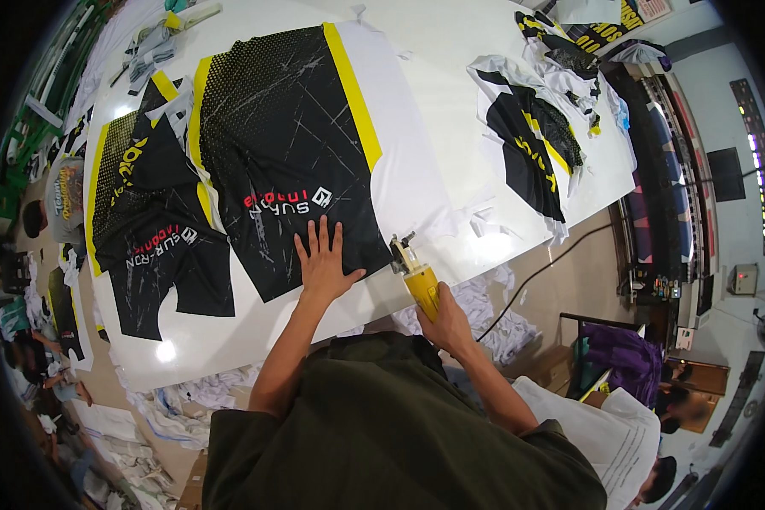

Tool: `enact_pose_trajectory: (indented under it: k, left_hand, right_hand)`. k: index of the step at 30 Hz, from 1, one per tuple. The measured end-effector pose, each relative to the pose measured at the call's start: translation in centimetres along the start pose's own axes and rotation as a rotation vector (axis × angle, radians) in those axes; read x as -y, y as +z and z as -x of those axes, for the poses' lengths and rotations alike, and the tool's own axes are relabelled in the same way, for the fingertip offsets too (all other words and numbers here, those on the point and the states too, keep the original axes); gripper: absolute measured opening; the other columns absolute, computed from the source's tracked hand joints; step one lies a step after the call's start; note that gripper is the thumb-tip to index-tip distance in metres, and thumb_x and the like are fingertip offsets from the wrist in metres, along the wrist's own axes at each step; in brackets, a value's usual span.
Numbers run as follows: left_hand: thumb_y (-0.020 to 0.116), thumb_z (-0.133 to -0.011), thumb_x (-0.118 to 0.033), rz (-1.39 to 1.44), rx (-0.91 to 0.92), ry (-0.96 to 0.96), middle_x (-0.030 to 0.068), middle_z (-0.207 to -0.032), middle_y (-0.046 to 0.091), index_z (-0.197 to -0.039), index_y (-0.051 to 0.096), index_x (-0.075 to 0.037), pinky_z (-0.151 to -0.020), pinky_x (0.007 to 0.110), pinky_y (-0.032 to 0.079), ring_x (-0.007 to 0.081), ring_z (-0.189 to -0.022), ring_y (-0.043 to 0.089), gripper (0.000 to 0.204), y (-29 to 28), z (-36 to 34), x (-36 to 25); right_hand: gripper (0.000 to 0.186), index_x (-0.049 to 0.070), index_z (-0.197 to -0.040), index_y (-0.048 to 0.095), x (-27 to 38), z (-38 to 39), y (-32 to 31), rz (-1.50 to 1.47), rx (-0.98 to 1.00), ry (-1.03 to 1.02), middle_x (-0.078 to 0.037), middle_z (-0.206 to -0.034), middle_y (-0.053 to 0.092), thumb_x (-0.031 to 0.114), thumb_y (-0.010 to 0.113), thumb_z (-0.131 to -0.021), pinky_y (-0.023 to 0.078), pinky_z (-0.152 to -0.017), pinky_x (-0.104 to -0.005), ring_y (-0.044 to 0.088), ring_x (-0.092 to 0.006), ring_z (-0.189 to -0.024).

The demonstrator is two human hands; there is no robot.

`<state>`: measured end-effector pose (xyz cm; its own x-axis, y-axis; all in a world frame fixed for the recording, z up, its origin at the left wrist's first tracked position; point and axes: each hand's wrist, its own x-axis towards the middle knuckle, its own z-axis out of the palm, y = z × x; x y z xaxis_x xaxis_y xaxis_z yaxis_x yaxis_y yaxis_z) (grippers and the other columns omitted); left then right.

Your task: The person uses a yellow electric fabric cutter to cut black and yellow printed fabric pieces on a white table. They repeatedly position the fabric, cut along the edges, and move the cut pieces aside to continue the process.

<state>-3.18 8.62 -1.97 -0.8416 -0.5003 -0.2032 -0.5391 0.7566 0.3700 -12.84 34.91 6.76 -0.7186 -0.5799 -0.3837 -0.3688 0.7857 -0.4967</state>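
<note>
Left panel: black-and-yellow cut fabric laid on the left of the white desk, partly folded.
Main panel: larger black fabric panel, yellow-edged, spread left of centre on the desk.
Left hand: placed flat on the main panel's near part, fingers spread wide, nothing gripped.
White fabric: laid along the main panel's right side.
Cutter: yellow handheld cutter, head just beside the main panel's near right corner; blade contact cannot be told.
Right hand: fingers wrapped around the yellow handheld cutter.
Scraps: black, white and yellow pieces heaped far right.
</note>
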Motion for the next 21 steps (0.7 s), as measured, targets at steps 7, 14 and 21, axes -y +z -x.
enact_pose_trajectory:
  k: [7, 14, 21]
  left_hand:
    - [0.081, -0.075, -0.064, 0.006, 0.015, -0.003, 0.0218, -0.173, 0.016, -0.165, 0.03, -0.008, -0.125, 0.068, 0.002, 0.043, -0.161, 0.008, 0.117, -0.2, 0.1, 0.0]
    - [0.081, -0.075, -0.064, 0.008, -0.016, 0.021, 0.0221, -0.173, 0.017, -0.164, 0.033, -0.007, -0.125, 0.069, 0.002, 0.0431, -0.16, 0.009, 0.116, 0.0, 0.1, 0.4]
    - [0.08, -0.076, -0.062, 0.049, -0.022, 0.074, 0.023, -0.172, 0.019, -0.163, 0.035, -0.006, -0.125, 0.068, 0.002, 0.0425, -0.16, 0.012, 0.112, -0.7, 0.1, 1.3]
  right_hand:
    - [0.061, -0.004, -0.135, 0.038, 1.1, -1.6, 0.6, 0.002, -0.032, -0.02, -0.039, -0.108, 0.065, 0.026, 0.071, -0.094, 0.053, -0.083, -0.0577, 0.064, -0.0569, -0.099]
    - [0.049, -0.002, -0.122, 0.041, 2.9, -3.3, 1.1, 0.01, -0.066, -0.02, -0.038, -0.108, 0.064, 0.026, 0.069, -0.094, 0.053, -0.082, -0.0595, 0.064, -0.057, -0.097]
    - [0.052, -0.003, -0.125, 0.04, 5.3, -5.5, 1.3, -0.008, -0.069, 0.029, -0.039, -0.107, 0.064, 0.027, 0.069, -0.094, 0.052, -0.084, -0.06, 0.064, -0.0574, -0.098]
